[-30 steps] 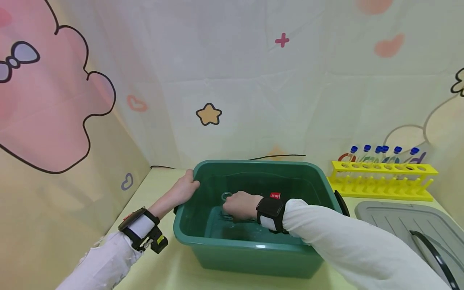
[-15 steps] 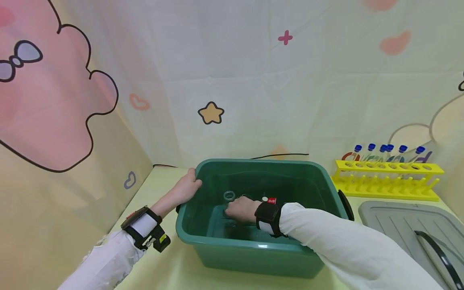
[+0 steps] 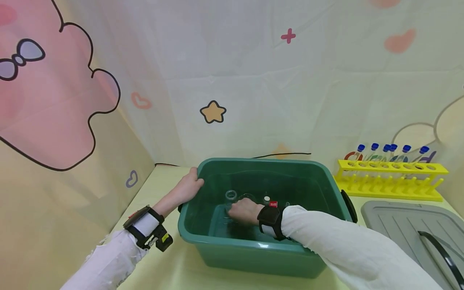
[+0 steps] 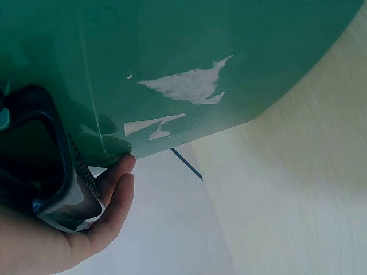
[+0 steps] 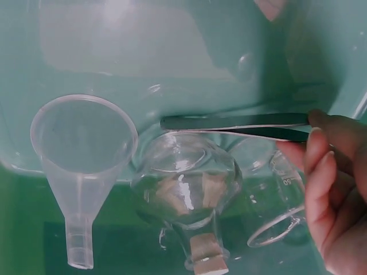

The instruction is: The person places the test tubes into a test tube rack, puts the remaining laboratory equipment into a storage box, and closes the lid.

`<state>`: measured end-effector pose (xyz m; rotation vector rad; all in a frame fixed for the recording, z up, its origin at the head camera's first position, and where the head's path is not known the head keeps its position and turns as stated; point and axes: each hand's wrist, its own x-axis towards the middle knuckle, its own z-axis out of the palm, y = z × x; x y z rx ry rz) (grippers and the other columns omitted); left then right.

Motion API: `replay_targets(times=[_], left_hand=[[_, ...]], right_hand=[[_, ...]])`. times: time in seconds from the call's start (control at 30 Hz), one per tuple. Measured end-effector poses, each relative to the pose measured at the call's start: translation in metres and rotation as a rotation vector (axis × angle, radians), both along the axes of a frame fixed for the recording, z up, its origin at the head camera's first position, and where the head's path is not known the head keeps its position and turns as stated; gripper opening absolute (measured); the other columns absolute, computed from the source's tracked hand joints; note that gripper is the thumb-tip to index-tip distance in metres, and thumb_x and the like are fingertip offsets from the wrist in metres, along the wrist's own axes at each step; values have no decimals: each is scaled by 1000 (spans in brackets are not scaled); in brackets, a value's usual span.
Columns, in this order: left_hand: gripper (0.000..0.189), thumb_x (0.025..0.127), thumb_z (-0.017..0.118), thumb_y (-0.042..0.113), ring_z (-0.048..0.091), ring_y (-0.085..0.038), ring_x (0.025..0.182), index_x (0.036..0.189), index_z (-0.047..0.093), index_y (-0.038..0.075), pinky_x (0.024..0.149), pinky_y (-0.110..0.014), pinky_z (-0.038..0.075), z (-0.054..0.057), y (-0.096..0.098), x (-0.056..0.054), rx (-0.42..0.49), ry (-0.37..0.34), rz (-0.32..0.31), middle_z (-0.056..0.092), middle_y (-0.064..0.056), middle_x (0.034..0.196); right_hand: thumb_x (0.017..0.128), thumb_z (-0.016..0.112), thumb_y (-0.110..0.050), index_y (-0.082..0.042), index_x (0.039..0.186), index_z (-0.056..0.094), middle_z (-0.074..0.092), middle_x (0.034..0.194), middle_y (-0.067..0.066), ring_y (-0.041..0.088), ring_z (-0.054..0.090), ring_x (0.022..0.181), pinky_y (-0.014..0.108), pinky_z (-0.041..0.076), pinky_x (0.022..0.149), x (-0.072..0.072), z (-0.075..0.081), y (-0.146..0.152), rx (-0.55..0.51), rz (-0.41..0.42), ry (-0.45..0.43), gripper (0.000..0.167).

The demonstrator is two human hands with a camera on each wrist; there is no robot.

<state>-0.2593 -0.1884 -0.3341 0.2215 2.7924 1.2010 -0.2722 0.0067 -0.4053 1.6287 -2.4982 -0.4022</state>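
In the head view my left hand grips the left rim of a green plastic tub. Its fingers curl beside the tub's black side handle in the left wrist view. My right hand is down inside the tub. There, the right wrist view shows it pinching dark tweezers, which lie level just above a round glass flask with a cork stopper. A clear funnel lies left of the flask, and a glass beaker sits close to my fingers.
A yellow rack with several blue-capped test tubes stands at the back right. Before it lies a grey lid with a black handle. Inside the tub are a glass jar and a red-labelled item. A printed cloth hangs behind.
My right hand has shifted slightly toward the tub's near side, showing more of the glass jar and a white cap by the red label. My left hand keeps its grip; the head view has turned slightly.
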Motion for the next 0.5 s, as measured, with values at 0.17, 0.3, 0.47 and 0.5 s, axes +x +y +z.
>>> replay_targets(times=[0.17, 0.3, 0.47, 0.5], left_hand=[[31, 91, 33, 5, 53, -33, 92, 117, 29, -12, 75, -45, 46, -1, -1, 1, 1, 4, 3, 45, -22, 100], [32, 91, 33, 5, 52, -33, 93, 118, 29, -12, 75, -45, 46, 0, 0, 2, 12, 5, 5, 45, -22, 101], [33, 91, 33, 4, 53, -35, 95, 118, 28, -12, 75, -46, 46, 2, 1, 3, 16, 12, 1, 45, -24, 104], [32, 91, 33, 4, 53, -35, 95, 118, 28, -12, 75, -46, 46, 2, 2, 3, 15, 12, 3, 45, -24, 104]], right_hand=[[82, 64, -7, -13, 62, 55, 47, 57, -4, 7, 37, 47, 24, 39, 45, 2, -3, 0, 26, -23, -3, 23], [82, 65, -7, -13, 64, 56, 48, 58, -3, 8, 40, 48, 23, 40, 45, 3, -5, 0, 60, -52, -8, 21], [81, 66, -9, -13, 66, 60, 47, 57, -4, 7, 39, 48, 23, 41, 46, 4, -7, -2, 100, -102, -35, 16], [81, 66, -9, -13, 67, 60, 46, 57, -4, 7, 39, 48, 23, 41, 46, 4, -7, -2, 103, -108, -38, 16]])
